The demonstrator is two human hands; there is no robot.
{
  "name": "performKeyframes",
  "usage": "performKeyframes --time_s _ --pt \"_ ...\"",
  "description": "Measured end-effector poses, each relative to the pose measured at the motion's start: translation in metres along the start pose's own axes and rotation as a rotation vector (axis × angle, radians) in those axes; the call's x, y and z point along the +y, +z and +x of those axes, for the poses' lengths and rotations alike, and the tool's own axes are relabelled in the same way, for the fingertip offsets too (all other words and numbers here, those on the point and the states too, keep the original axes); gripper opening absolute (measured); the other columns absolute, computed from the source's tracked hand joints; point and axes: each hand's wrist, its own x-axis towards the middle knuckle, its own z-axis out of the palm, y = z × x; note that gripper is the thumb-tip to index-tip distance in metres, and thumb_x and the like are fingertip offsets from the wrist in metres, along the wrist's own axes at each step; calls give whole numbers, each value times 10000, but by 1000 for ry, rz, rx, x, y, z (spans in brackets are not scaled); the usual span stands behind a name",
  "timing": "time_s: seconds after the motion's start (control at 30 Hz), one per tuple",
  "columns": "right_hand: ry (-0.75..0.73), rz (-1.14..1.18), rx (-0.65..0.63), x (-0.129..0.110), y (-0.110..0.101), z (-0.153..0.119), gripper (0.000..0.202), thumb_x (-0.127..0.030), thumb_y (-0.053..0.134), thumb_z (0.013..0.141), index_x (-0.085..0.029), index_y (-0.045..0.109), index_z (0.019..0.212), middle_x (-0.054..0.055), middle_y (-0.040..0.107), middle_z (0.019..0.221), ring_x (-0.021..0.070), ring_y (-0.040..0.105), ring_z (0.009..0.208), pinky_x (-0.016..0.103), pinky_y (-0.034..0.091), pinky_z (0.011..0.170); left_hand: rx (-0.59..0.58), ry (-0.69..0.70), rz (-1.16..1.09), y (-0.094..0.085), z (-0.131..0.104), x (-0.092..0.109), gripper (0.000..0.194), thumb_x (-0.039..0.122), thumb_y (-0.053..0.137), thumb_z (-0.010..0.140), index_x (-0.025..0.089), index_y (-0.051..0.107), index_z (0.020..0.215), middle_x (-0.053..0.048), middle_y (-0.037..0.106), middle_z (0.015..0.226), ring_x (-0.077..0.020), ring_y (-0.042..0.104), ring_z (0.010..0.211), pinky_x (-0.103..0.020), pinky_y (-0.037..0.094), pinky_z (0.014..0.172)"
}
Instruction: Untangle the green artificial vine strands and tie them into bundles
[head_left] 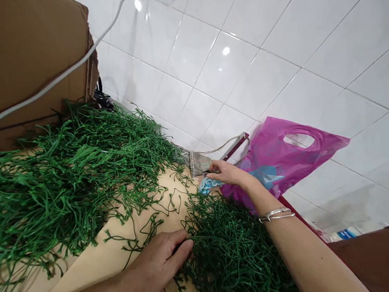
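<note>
My left hand (162, 262) reaches in from the bottom, its thumb and finger closed on thin green strands at the edge of a dark green pile (245, 255) of artificial plant stems. My right hand (225, 172), a silver bracelet on its wrist, stretches in from the right, fingers slightly curved and apart. It hovers at or touches a small blue-and-white patterned cloth-like item (207, 184); contact is hard to make out. A grey cloth (198, 164) is by its fingertips. Loose green stems (152, 228) lie on the tan surface (116, 245) between the piles.
A larger, brighter green pile (90, 162) spreads across the left. Behind it stands a cardboard box (28, 28), crossed by a white cable (85, 56). A magenta plastic bag (285, 149) leans on the tiled wall (225, 60). A brown shape (374, 265) is at the right.
</note>
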Motion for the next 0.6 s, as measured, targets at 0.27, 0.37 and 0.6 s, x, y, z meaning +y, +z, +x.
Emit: performKeyframes --time_s 0.27,0.37,0.6 --pt "87 -8 29 8 16 -4 344 -348 624 960 -166 603 1252 92 632 1248 233 650 1052 445 563 879 0 -15 47 1 -1 0 370 464 270 1002 226 432 769 -26 582 817 -209 551 840 -308 389 784" --pt "61 -31 4 -4 26 3 324 -349 619 963 -178 617 1239 93 627 1268 235 644 1069 440 557 895 0 -19 54 1 -1 1 368 470 270 998 227 452 790 -31 592 828 -217 565 859 -314 395 795" --pt "-35 -62 -179 -12 30 11 303 -346 612 968 -188 624 1227 89 632 1263 225 647 1056 430 560 890 -7 -27 25 0 -1 1 372 483 269 994 230 493 837 -49 631 896 -227 579 914 -320 403 841"
